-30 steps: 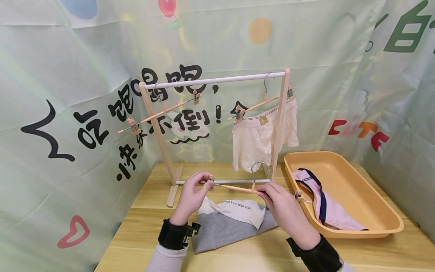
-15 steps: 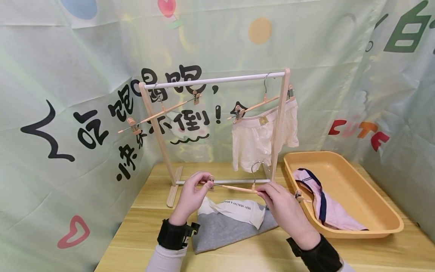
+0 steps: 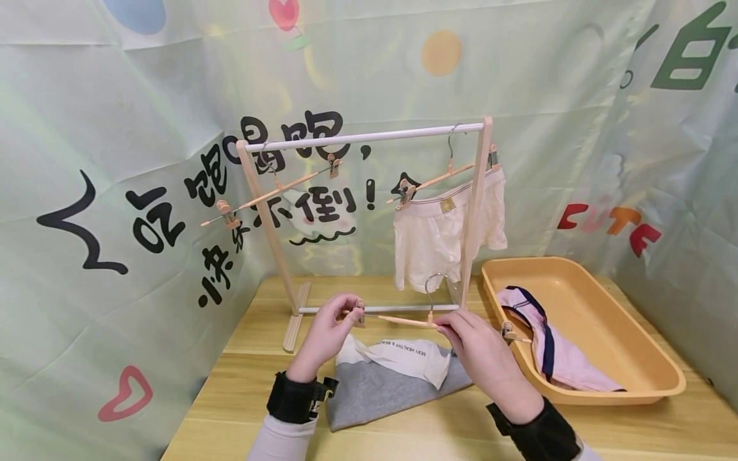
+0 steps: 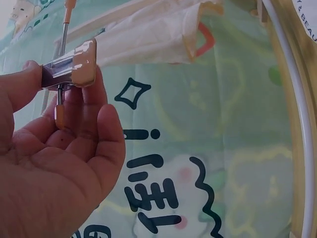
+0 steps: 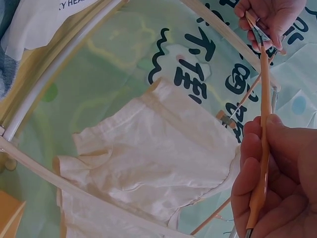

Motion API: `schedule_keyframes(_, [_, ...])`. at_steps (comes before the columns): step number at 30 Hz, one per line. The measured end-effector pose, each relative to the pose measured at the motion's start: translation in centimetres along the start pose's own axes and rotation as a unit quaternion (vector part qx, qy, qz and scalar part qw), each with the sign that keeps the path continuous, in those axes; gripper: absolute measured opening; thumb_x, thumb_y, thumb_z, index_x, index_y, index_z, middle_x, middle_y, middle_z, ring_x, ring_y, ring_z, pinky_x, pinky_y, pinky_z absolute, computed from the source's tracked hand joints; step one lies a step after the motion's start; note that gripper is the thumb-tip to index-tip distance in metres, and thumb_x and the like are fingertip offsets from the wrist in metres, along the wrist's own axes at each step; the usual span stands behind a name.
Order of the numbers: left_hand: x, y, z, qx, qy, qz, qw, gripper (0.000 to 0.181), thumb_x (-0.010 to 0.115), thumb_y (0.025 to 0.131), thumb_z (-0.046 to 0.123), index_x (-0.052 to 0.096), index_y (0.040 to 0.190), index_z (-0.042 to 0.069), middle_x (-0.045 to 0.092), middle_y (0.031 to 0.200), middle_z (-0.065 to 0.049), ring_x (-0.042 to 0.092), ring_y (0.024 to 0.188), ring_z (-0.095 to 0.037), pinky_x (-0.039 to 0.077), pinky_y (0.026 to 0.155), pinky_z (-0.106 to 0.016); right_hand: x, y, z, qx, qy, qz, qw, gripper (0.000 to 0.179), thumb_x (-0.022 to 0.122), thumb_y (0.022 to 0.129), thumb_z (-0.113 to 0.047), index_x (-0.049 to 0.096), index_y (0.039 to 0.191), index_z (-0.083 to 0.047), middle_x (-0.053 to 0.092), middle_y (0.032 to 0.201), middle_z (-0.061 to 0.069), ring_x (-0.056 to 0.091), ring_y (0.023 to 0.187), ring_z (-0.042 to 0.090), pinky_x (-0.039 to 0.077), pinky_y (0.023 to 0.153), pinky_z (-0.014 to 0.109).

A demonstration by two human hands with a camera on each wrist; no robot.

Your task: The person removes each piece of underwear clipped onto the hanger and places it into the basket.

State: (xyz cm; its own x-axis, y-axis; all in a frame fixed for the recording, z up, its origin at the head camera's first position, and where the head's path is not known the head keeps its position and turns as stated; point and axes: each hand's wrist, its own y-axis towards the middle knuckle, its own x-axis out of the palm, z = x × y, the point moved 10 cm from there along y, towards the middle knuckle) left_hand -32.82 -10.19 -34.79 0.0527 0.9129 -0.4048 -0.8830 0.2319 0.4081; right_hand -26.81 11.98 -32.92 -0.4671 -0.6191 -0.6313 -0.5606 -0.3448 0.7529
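Observation:
A clip hanger [image 3: 406, 320] with a metal hook is held level between both hands in front of the rack. At its left end my left hand [image 3: 325, 330] pinches the clip [image 4: 81, 64] between thumb and fingers; the left wrist view shows the bar passing through that clip. My right hand [image 3: 481, 355] grips the bar just right of the hook, fingers curled round it. The hanger's right clip [image 3: 508, 331] sticks out beyond that hand. Below lies a folded grey garment [image 3: 380, 390] with a white printed waistband [image 3: 406, 358], apart from the hanger.
Behind stands a wooden rack [image 3: 369, 136]. White shorts [image 3: 429, 237] hang from a clip hanger on its right; a bare clip hanger [image 3: 279, 190] hangs on its left. A yellow tray [image 3: 582, 288] at the right holds a pink garment [image 3: 567, 358] with navy edging.
Both hands keep their hold on the hanger and have barely moved. The grey garment, rack and tray stay where they were.

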Motion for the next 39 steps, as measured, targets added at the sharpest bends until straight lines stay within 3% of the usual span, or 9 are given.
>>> schedule_keyframes(6, [0.2,0.2,-1.4,0.001,-0.006,0.010,0.9999,0.020,0.056,0.095,0.021,0.061,0.106,0.005,0.061,0.099,-0.012,0.059,0.086,-0.020,0.056,0.076,-0.044,0.0,0.0,0.1,0.004,0.005,-0.008,0.9999,0.013,0.066,0.087,-0.010,0.066,0.099,-0.014,0.064,0.092,-0.003,0.058,0.083,0.009,0.056,0.064,0.033])
schedule_keyframes(11, [0.3,0.2,-1.1,0.015,-0.015,0.017,0.9996,0.021,0.055,0.096,0.019,0.060,0.107,0.002,0.061,0.099,-0.013,0.059,0.086,-0.021,0.058,0.073,-0.044,0.0,0.0,0.0,0.007,0.007,-0.014,0.9998,0.013,0.066,0.087,-0.011,0.066,0.100,-0.015,0.064,0.093,-0.003,0.058,0.085,0.009,0.056,0.066,0.034])
schedule_keyframes(16, [0.3,0.2,-1.1,0.004,-0.012,0.019,0.9997,0.025,0.057,0.095,0.022,0.059,0.109,0.001,0.061,0.099,-0.010,0.059,0.085,-0.017,0.055,0.074,-0.038,-0.1,0.0,-0.1,0.005,0.008,-0.014,0.9999,0.014,0.066,0.087,-0.010,0.066,0.100,-0.015,0.064,0.093,-0.002,0.058,0.085,0.009,0.056,0.067,0.034])
schedule_keyframes(21, [0.2,-0.1,0.5,0.003,-0.005,0.020,0.9998,0.024,0.061,0.093,0.021,0.058,0.107,0.002,0.058,0.093,-0.010,0.055,0.079,-0.019,0.047,0.068,-0.031,0.0,0.0,0.0,0.007,0.006,-0.017,0.9998,0.015,0.065,0.087,-0.010,0.065,0.101,-0.015,0.063,0.094,-0.003,0.058,0.086,0.009,0.057,0.068,0.034])
schedule_keyframes(23, [0.3,-0.1,0.4,0.000,-0.007,0.019,0.9998,0.025,0.062,0.092,0.020,0.058,0.108,0.000,0.056,0.092,-0.011,0.053,0.078,-0.021,0.046,0.067,-0.031,0.0,0.0,0.0,0.008,0.005,-0.018,0.9998,0.015,0.065,0.087,-0.010,0.066,0.101,-0.015,0.063,0.094,-0.003,0.058,0.086,0.009,0.056,0.068,0.034])
schedule_keyframes(26, [0.6,0.2,-1.1,0.001,-0.009,0.017,0.9998,0.029,0.063,0.091,0.026,0.058,0.109,0.004,0.054,0.091,-0.008,0.051,0.077,-0.020,0.045,0.066,-0.029,0.0,-0.1,0.0,0.007,0.009,-0.018,0.9998,0.015,0.065,0.087,-0.010,0.065,0.101,-0.015,0.063,0.094,-0.003,0.058,0.086,0.009,0.056,0.067,0.034])
schedule_keyframes(31, [1.0,0.2,-1.4,0.002,-0.001,0.003,1.0000,0.027,0.064,0.091,0.027,0.059,0.110,0.009,0.055,0.092,-0.007,0.050,0.078,-0.019,0.045,0.066,-0.030,0.2,-0.1,0.0,0.004,0.015,-0.018,0.9997,0.015,0.066,0.087,-0.012,0.066,0.101,-0.016,0.063,0.094,-0.004,0.057,0.084,0.008,0.055,0.065,0.033])
schedule_keyframes(36, [1.2,0.2,-1.2,-0.001,0.008,-0.004,1.0000,0.023,0.063,0.091,0.020,0.060,0.108,0.005,0.057,0.095,-0.009,0.050,0.080,-0.022,0.044,0.068,-0.031,0.2,-0.1,0.0,0.004,0.017,-0.017,0.9997,0.015,0.066,0.087,-0.012,0.066,0.102,-0.016,0.063,0.095,-0.004,0.057,0.085,0.008,0.056,0.065,0.033])
schedule_keyframes(39, [1.1,-0.1,-0.1,0.001,0.012,-0.005,0.9999,0.018,0.062,0.091,0.015,0.060,0.105,0.002,0.058,0.095,-0.011,0.049,0.079,-0.025,0.043,0.068,-0.032,0.2,-0.1,0.0,0.004,0.019,-0.018,0.9997,0.017,0.066,0.087,-0.011,0.066,0.103,-0.016,0.064,0.095,-0.004,0.058,0.085,0.008,0.056,0.065,0.033])
